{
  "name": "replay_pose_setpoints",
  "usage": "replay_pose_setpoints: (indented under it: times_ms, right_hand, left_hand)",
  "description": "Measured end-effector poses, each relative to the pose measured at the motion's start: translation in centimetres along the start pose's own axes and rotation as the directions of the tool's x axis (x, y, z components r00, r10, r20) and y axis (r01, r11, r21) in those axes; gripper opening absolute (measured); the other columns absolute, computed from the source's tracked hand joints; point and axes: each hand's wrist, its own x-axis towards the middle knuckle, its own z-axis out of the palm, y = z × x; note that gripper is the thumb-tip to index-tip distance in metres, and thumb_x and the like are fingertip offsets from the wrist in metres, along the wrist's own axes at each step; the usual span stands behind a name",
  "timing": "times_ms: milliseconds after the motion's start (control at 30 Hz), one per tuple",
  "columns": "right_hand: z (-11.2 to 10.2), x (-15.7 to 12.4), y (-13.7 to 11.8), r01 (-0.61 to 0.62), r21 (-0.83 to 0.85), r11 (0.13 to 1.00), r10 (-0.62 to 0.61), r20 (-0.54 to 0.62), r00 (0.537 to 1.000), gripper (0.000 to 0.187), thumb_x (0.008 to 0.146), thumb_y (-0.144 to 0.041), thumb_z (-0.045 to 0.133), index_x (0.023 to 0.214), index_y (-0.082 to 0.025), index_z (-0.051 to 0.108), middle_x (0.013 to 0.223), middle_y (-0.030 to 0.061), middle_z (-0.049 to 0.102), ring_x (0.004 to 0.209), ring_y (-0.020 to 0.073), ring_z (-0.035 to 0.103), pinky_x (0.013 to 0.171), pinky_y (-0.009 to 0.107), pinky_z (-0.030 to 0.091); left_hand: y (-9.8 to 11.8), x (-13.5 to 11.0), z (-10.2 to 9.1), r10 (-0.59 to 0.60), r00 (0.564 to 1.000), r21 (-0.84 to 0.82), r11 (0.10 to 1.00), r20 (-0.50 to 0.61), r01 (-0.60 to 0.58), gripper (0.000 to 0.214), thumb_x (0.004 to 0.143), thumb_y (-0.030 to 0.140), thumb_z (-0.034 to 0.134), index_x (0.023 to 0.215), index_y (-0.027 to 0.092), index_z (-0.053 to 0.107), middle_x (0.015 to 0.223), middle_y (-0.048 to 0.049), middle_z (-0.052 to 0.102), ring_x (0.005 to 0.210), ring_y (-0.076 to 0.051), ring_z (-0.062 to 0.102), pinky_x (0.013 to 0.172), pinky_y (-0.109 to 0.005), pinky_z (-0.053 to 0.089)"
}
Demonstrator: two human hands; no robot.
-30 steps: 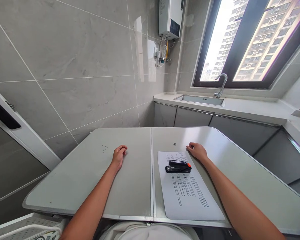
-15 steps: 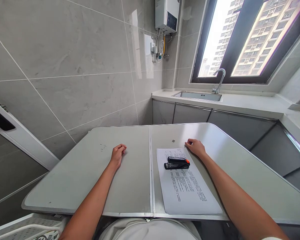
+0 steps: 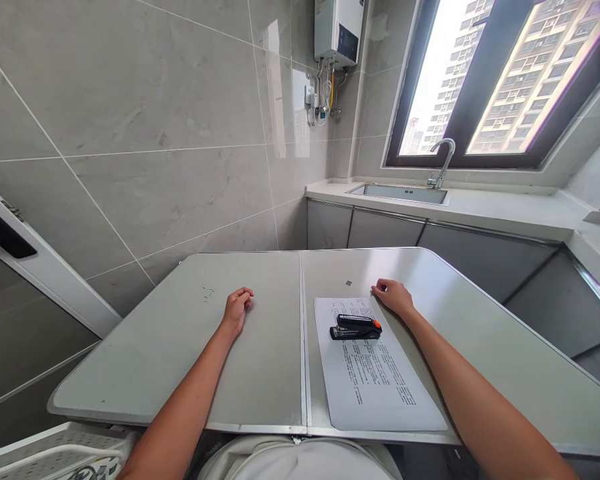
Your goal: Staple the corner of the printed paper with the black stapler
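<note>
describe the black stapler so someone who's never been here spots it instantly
On the pale grey table, right of its straight metal seam, lies white printed paper. Across the paper's upper part rests the black stapler. An orange patch at its right end sets it apart from the tiny grey pieces beyond the paper.

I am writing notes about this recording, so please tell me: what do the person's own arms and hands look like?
The left hand and right hand wear no gloves. The left forearm and right forearm show no sleeve, watch or bracelet. Rings: too small to tell.
</note>
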Motion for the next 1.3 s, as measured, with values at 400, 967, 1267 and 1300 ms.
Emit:
replay_pose_setpoints:
  times_ms: [400,967,1267,1300]
  right_hand:
    - [-1.4,-0.6,-0.9,0.054,0.163,0.985,-0.052,-0.018,0.999,0.035,0.084,-0.051,0.057,0.065,-0.022,0.055,0.070,0.0040,0.064,0.069,0.0190,0.053,0.062,0.030,0.036]
    - [-2.6,-6.0,-9.1,0.230,0.719,0.655,-0.748,0.578,0.326,0.062,0.079,-0.043,0.080,0.137,-0.025,0.068,0.141,0.0087,0.065,0.132,0.0310,0.058,0.115,0.046,0.043]
    - [1.0,-9.1,-13.6,0.161,0.763,0.625,-0.730,0.500,0.466,0.060,0.080,-0.050,0.080,0.132,-0.022,0.069,0.122,0.0080,0.073,0.111,0.0306,0.069,0.099,0.045,0.054]
    - [1.4,-9.5,-14.2,0.162,0.764,0.625,-0.724,0.488,0.488,0.057,0.080,-0.051,0.080,0.129,-0.022,0.070,0.118,0.0069,0.074,0.108,0.0301,0.069,0.097,0.045,0.055]
  left_hand:
    - [-0.1,0.1,-0.1,0.000,1.000,-0.001,1.000,0.005,0.000,0.005,0.061,0.018,0.059,0.064,0.019,0.062,0.062,0.0026,0.043,0.056,-0.010,0.037,0.056,-0.025,0.031]
    - [0.4,-0.5,0.3,-0.010,1.000,-0.017,1.000,0.021,0.010,0.005,0.061,0.019,0.060,0.063,0.018,0.064,0.062,0.0015,0.046,0.058,-0.011,0.039,0.057,-0.025,0.031]
    - [0.2,-0.7,0.2,-0.004,1.000,-0.033,0.999,0.001,0.004,0.005,0.064,0.019,0.062,0.068,0.019,0.065,0.066,0.0013,0.051,0.059,-0.011,0.042,0.059,-0.025,0.034]
    - [0.2,-0.6,0.2,-0.005,1.000,-0.036,0.999,-0.006,0.005,0.007,0.065,0.020,0.063,0.070,0.019,0.066,0.066,0.0014,0.052,0.059,-0.011,0.043,0.059,-0.025,0.034]
